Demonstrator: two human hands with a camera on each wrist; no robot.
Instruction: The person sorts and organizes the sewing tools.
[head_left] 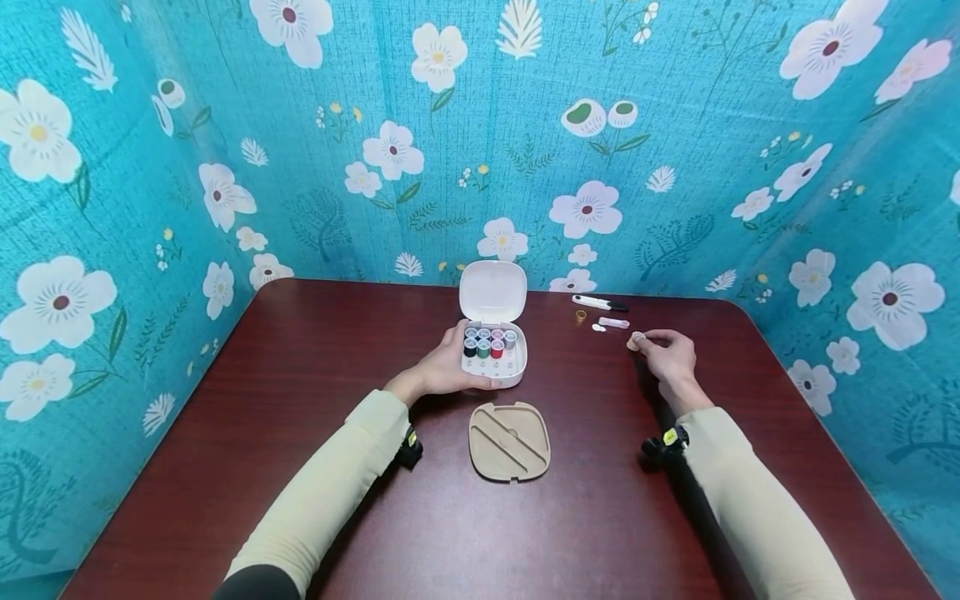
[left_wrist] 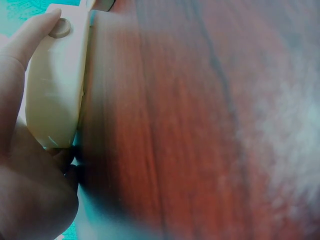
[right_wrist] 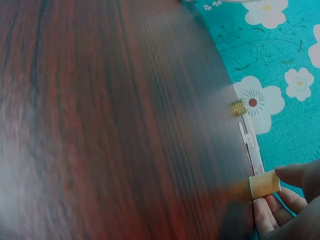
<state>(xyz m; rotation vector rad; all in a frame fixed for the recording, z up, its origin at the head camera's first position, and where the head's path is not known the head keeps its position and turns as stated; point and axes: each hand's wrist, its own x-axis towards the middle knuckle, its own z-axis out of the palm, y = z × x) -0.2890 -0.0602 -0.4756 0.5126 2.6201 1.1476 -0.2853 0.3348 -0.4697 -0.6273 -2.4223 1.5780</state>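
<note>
My left hand (head_left: 442,367) grips the left side of a white sewing box (head_left: 514,380), its thumb along the near wall; in the left wrist view the thumb rests beside a round button on the box (left_wrist: 57,80). The lid (head_left: 492,292) stands raised at the back. Inside sit several thread spools, among them a black spool (head_left: 470,349), a green spool (head_left: 483,350) and a red spool (head_left: 497,350). Over at the right, my right hand (head_left: 672,358) pinches a cream thread spool (right_wrist: 265,184) between thumb and fingers, close over the table.
A tan grooved tray (head_left: 498,458) lies in front of the box. Beyond the right hand are a gold thimble (head_left: 581,316), a white tool with a black end (head_left: 596,302), a pink-and-white strip (head_left: 614,322) and a small white piece (head_left: 598,328). Floral cloth (head_left: 420,217) borders the dark table.
</note>
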